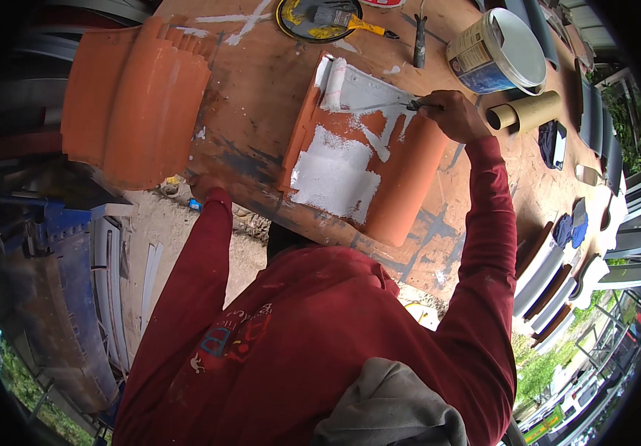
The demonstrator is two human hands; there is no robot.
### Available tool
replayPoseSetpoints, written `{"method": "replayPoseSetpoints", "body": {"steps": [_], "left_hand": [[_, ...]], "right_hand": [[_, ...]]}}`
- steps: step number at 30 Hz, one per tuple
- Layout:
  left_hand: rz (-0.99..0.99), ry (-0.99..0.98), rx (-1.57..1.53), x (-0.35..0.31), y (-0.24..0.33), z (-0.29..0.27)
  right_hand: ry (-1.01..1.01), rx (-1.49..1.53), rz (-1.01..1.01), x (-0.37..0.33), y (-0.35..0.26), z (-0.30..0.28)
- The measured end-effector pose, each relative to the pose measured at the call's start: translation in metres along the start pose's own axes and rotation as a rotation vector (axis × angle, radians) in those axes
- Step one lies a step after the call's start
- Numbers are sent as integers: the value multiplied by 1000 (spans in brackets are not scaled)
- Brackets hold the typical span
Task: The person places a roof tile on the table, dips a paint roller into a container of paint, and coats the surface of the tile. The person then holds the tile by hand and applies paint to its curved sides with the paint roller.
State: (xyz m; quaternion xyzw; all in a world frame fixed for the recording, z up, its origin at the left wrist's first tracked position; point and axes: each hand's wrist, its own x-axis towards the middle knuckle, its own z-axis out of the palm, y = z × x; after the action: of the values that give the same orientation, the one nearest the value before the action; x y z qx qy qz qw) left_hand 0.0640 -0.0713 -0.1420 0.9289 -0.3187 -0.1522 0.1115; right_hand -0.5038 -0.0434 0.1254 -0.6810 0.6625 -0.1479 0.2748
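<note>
Wooden worktable [250, 97], 1 of, paint-smeared, ran across the upper half of the head view. 1 orange roof tile [409, 175] lay on it, abt centre, in front of the person, w/ 1 big patch of white paint [331, 178] on its near L part & thinner streaks twd the far side. R hand [454, 115] was clamped on the handle of 1 paint roller [333, 83]; its 1 white sleeve was at the tile's far L corner. L hand [205, 186] was at the table's near edge, just beside 1 stack of orange tiles [134, 104], layers too hard to count; cdn't tell if its fingers were apart or together. Beyond the tile: 1 round lid [298, 26] w/ 1 yellow-handled brush [368, 27] on it, 1 dark-handled tool [419, 46], & to the R, 1 bucket [476, 56].
</note>
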Motion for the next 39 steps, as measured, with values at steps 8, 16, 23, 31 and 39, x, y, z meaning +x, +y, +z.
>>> {"method": "replayPoseSetpoints", "body": {"steps": [8, 16, 23, 31, 39], "left_hand": [[-163, -90, -147, -5, 11, -4], [-117, 54, -100, -12, 23, -4], [-42, 52, 39, -15, 12, -4], [-242, 81, -273, -30, 31, -18], [-3, 159, 75, -3, 5, 12]], "right_hand": [[-129, 39, 190, 13, -18, -17], [-66, -69, -4, 4, 12, -13], [63, -24, -65, -3, -10, 8], [-12, -288, 242, -74, -17, -52], [84, -293, 328, -94, -4, -75]]}}
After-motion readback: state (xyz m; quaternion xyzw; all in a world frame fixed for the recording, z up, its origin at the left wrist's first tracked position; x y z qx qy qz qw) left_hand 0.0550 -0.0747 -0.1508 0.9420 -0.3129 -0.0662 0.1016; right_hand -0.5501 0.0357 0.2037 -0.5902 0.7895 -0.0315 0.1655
